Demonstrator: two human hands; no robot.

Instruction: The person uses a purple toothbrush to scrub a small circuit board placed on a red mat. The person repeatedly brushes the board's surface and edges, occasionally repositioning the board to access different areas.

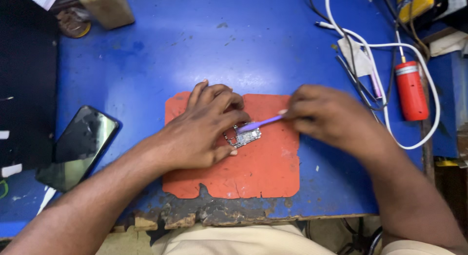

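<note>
A small phone circuit board (pixel 243 136) lies on an orange-red rubber mat (pixel 258 172) on a blue table. My left hand (pixel 202 131) presses down on the board, with fingers and thumb around its left side. My right hand (pixel 324 116) grips a purple brush-like tool (pixel 261 122), whose tip rests on top of the board. The right hand is slightly blurred.
A black phone (pixel 80 145) lies face up at the left. A red cylindrical tool (pixel 411 89), white cable (pixel 370 50) and dark wires sit at the right. A tan container (pixel 107 6) stands at the back left. The table's front edge (pixel 219 218) is chipped.
</note>
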